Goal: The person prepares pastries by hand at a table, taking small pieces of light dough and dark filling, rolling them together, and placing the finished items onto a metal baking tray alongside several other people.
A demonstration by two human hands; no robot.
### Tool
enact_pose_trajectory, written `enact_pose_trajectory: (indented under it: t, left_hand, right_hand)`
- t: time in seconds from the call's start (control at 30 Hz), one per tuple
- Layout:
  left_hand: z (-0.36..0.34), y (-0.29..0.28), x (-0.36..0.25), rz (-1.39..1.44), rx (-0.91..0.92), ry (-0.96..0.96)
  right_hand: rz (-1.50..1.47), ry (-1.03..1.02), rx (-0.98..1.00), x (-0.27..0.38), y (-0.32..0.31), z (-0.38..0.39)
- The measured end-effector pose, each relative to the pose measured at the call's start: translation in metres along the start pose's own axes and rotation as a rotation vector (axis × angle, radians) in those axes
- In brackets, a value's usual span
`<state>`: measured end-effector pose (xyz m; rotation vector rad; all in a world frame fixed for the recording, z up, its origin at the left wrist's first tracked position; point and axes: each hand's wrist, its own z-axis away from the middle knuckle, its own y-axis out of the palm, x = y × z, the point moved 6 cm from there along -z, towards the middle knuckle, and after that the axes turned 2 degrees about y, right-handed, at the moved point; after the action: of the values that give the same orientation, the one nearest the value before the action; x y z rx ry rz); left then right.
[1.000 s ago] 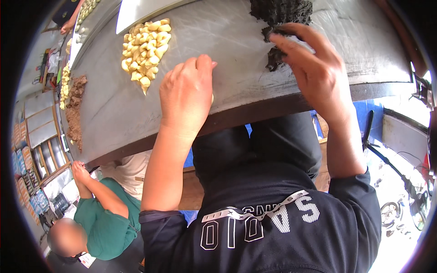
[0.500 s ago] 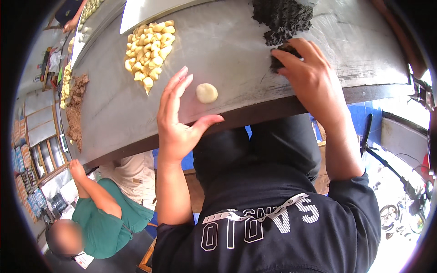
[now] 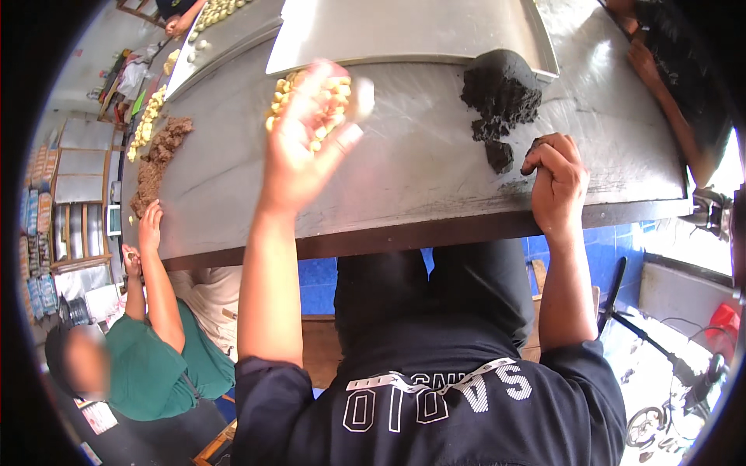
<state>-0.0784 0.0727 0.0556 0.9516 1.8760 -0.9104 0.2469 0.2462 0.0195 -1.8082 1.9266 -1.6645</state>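
My left hand (image 3: 299, 151) is raised over the far side of the worktop, blurred by motion. Between its thumb and fingertips shows a pale, flattened dough disc (image 3: 363, 99), also smeared. Behind and below the fingers, a heap of small yellow dough pieces (image 3: 336, 101) is partly covered. Near the table's front edge, my right hand (image 3: 558, 175) is closed with its fingers pinched on a bit of black paste, mostly hidden by them. Left of it is a small chunk (image 3: 500, 157) of the same paste, just below the big crumbly black mound (image 3: 501, 89).
Beyond the heap and mound lies a large metal tray (image 3: 404, 35). Brown crumbly filling (image 3: 159, 159) and yellow pieces (image 3: 148, 124) lie at the left, by a tray (image 3: 225, 39) of small balls. A person in green (image 3: 159, 349) works at left; another's arm (image 3: 668, 109) is at right.
The dough disc has left the tabletop and moved away from me with my left hand. My right hand has drawn back from the black paste, fingers now pinched. The view has shifted.
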Motion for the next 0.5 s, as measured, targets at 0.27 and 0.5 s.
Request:
enact_pose_trajectory:
  t: [0.27,0.5]
  left_hand:
    - [0.047,-0.109,0.06,-1.126,-0.094,-0.462]
    - [0.089,-0.099,0.046,-0.434,-0.435,-0.139]
  right_hand:
    - [0.046,-0.077,-0.04,0.028,0.017,-0.004]
    - [0.13,-0.165,0.056,0.033,0.026,0.008]
